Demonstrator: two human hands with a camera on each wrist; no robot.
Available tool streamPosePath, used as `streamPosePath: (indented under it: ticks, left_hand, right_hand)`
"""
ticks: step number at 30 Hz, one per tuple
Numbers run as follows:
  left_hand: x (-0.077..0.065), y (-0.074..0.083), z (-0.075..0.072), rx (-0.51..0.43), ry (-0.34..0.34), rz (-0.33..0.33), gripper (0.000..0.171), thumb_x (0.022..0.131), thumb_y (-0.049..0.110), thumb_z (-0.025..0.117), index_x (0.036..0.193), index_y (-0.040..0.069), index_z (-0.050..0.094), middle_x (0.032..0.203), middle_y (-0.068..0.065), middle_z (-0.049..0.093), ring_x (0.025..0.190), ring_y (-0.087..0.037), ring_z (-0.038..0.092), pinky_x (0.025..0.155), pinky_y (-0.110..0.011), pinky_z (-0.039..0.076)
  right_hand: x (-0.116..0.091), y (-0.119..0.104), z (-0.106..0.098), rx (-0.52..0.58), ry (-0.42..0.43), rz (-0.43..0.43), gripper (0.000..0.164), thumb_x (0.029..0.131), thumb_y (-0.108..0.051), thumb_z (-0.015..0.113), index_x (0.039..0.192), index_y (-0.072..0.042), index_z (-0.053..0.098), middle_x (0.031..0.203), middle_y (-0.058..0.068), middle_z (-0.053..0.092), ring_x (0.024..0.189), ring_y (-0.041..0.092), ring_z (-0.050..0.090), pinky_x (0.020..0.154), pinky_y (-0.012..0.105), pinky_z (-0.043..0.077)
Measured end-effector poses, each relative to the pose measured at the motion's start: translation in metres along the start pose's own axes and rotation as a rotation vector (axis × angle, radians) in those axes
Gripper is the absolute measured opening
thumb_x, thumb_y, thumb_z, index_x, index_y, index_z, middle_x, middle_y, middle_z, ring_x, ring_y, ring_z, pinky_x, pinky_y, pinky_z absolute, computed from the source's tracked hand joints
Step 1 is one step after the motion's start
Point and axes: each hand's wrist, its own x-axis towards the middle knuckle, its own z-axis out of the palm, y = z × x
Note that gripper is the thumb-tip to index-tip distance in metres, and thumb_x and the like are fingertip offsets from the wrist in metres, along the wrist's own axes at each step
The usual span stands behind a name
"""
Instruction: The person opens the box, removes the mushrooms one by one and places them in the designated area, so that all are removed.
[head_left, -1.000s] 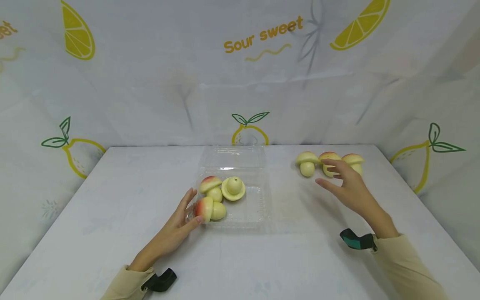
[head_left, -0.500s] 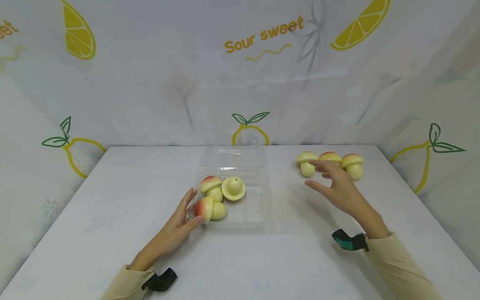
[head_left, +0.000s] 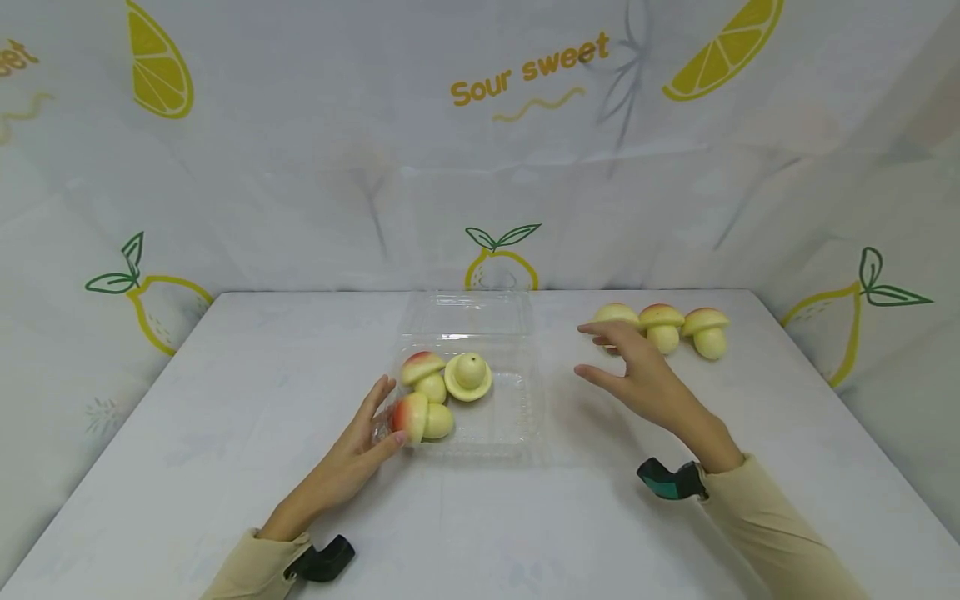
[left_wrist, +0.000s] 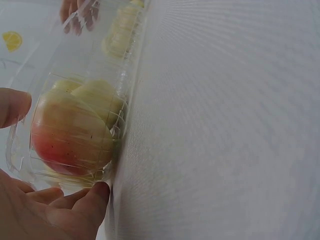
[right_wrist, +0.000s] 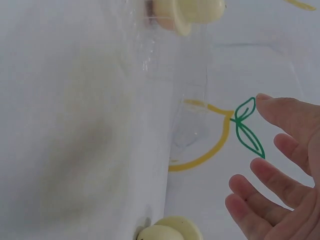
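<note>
My left hand [head_left: 351, 460] holds the left front corner of a clear plastic box [head_left: 491, 427], fingers along its outer side and thumb at the rim. Inside the box are three pale yellow mushroom-shaped pieces: a red-capped one [head_left: 409, 417] in front, another red-capped one [head_left: 422, 367] behind it, and one with its stem up [head_left: 469, 372]. With nothing in its grasp, my right hand [head_left: 639, 373] hovers over the table, fingers loosely bent. It partly hides the leftmost mushroom-shaped piece [head_left: 618, 312] of a row; no contact shows in the right wrist view.
Beside that one stand a middle mushroom-shaped piece [head_left: 663, 337] and a right one [head_left: 709, 340]. The box's lid [head_left: 467, 313] lies folded back toward the wall. A white cloth [head_left: 330, 208] with lemon prints hangs behind the table [head_left: 465, 533].
My right hand has moved left past the row, from over its right part to in front of the leftmost mushroom-shaped piece. My left hand and the box have stayed put.
</note>
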Motion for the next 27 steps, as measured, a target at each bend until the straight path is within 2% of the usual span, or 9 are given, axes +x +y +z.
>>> streamPosePath:
  ticks: [6, 11, 19, 27]
  left_hand:
    - [0.000, 0.000, 0.000, -0.001, -0.001, 0.006, 0.082, 0.103, 0.021, 0.054, 0.159, 0.005, -0.004, 0.166, -0.019, 0.004, 0.147, -0.053, 0.018, 0.112, -0.062, 0.034]
    - [0.000, 0.000, 0.000, 0.000, 0.001, 0.002, 0.083, 0.103, 0.020, 0.054, 0.159, 0.005, -0.005, 0.166, -0.020, 0.004, 0.147, -0.053, 0.018, 0.111, -0.063, 0.035]
    - [0.000, 0.001, 0.001, 0.003, 0.009, -0.005, 0.083, 0.102, 0.020, 0.055, 0.159, 0.004, -0.004, 0.166, -0.020, 0.005, 0.147, -0.053, 0.019, 0.111, -0.062, 0.035]
    - [0.000, 0.000, 0.001, 0.008, 0.008, -0.010, 0.083, 0.102, 0.020, 0.055, 0.159, 0.005, -0.003, 0.166, -0.020, 0.005, 0.147, -0.052, 0.019, 0.112, -0.061, 0.035]
  right_hand:
    - [0.006, -0.011, 0.011, -0.004, -0.025, -0.024, 0.050, 0.091, -0.020, 0.074, 0.135, -0.005, 0.055, 0.132, 0.011, 0.060, 0.118, 0.034, 0.059, 0.098, 0.051, 0.050]
    - [0.010, -0.021, 0.019, 0.032, -0.049, -0.027, 0.051, 0.090, -0.019, 0.075, 0.135, -0.005, 0.055, 0.133, 0.010, 0.059, 0.118, 0.030, 0.058, 0.101, 0.049, 0.048]
    - [0.017, -0.033, 0.026, 0.021, -0.070, -0.058, 0.051, 0.088, -0.019, 0.076, 0.134, -0.006, 0.057, 0.131, 0.009, 0.061, 0.115, 0.028, 0.058, 0.099, 0.046, 0.049]
    - [0.023, -0.040, 0.039, 0.047, -0.092, -0.083, 0.050, 0.089, -0.018, 0.075, 0.133, -0.004, 0.057, 0.130, 0.010, 0.061, 0.115, 0.033, 0.059, 0.100, 0.049, 0.049]
